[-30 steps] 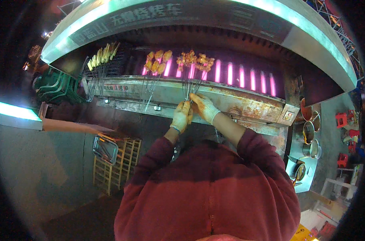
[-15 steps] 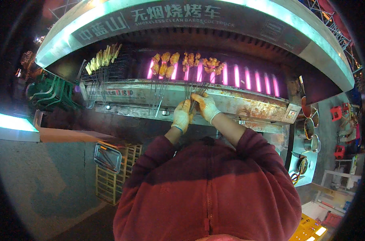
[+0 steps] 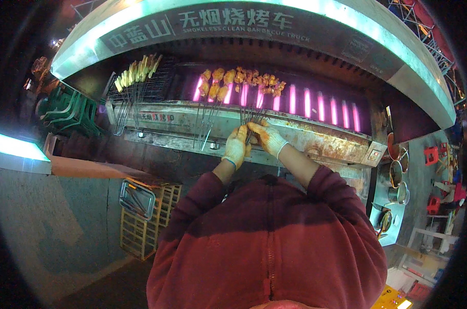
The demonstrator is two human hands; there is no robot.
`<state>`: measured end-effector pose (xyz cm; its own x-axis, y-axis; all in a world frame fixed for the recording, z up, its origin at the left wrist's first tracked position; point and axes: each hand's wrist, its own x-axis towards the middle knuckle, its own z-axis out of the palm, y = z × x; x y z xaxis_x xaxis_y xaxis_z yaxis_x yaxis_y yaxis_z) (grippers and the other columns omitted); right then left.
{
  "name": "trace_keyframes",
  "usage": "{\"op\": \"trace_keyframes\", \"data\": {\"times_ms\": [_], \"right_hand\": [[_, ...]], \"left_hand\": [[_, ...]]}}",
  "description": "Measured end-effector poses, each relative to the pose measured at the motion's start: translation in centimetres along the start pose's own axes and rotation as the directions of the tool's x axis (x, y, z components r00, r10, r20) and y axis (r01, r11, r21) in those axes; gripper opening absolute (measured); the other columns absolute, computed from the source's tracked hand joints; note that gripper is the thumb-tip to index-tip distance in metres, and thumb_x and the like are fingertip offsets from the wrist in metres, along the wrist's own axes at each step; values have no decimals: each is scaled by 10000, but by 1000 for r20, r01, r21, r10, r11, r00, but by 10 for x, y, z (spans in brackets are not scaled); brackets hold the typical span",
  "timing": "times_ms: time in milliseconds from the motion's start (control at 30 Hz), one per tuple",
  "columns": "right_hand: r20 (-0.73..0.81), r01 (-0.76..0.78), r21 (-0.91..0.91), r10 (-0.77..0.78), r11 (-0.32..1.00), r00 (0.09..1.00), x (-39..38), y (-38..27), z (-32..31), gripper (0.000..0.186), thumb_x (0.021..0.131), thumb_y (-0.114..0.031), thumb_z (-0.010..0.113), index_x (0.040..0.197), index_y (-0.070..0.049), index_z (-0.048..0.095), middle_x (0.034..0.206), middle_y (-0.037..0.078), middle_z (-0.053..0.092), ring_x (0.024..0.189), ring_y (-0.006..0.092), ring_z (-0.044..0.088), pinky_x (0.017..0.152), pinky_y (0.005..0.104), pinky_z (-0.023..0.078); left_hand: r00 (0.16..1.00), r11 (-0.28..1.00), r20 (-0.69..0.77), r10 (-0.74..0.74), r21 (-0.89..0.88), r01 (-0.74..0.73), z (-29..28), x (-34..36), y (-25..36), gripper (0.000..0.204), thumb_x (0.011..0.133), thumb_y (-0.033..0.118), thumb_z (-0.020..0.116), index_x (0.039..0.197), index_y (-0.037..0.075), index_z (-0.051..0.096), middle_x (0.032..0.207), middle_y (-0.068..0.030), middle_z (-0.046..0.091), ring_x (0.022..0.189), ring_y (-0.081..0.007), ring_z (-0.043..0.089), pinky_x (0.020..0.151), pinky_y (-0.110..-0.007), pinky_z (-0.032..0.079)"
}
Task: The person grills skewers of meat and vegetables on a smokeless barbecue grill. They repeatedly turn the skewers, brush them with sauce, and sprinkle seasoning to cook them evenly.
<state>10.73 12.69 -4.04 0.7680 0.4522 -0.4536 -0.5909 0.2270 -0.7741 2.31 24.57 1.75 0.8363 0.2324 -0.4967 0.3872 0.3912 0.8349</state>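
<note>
Both my hands wear stained whitish work gloves and meet at the grill's front edge. My left hand [image 3: 236, 145] is closed round the handle ends of metal skewers. My right hand [image 3: 269, 138] pinches the same bundle from the right, its thumb towards the left hand. Browned meat pieces on these skewers [image 3: 269, 85] lie over the glowing pink-violet heating tubes [image 3: 292, 100]. Just left of them rest other skewers with larger orange-brown pieces [image 3: 218, 91], untouched, handles hanging over the front ledge. How many skewers I hold is hidden by the gloves.
Pale green-yellow food skewers [image 3: 138, 74] lie on a dark grate at the grill's left end. The metal hood [image 3: 321, 31] arches over the back. Pots [image 3: 396, 174] stand at the right. Lower left, a metal tray [image 3: 137, 199] sits on a yellow slatted crate [image 3: 141, 232].
The meat ends of the held skewers have drawn closer together, narrowing the gap between their two clusters. Both hands stay on the bundle. The whole view has shifted slightly.
</note>
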Motion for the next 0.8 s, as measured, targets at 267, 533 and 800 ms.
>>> {"op": "trace_keyframes", "data": {"times_ms": [267, 533, 800], "right_hand": [[-11, -45, 139, 47, 989, 999, 0, -1, 7, 414, 893, -202, 744, 1228, -23, 579, 1091, 117, 670, 915, 250, 675, 761, 427, 575], [-40, -46, 78, 49, 996, 998, -4, -10, 5, 298, 879, -130, 734, 1136, -31, 620, 1025, 108, 685, 869, 240, 668, 730, 400, 558], [-12, 37, -23, -37, 999, 999, -1, 10, -5, 343, 864, -175, 749, 1143, -4, 643, 1020, 98, 685, 863, 188, 618, 740, 361, 513]], "left_hand": [[991, 984, 40, 127, 118, -131, -5, 9, -27, 300, 1043, 380, 543, 1060, 116, 684, 736, 37, 586, 526, -79, 449, 457, -265, 365], [995, 993, -19, 93, -77, -94, 3, 8, -26, 270, 1039, 370, 557, 940, 141, 660, 643, 45, 534, 457, -71, 428, 404, -261, 316], [984, 980, 5, 177, 88, -177, -4, 1, -38, 207, 1021, 306, 597, 948, 117, 638, 632, 46, 493, 434, -83, 415, 391, -270, 326]]}}
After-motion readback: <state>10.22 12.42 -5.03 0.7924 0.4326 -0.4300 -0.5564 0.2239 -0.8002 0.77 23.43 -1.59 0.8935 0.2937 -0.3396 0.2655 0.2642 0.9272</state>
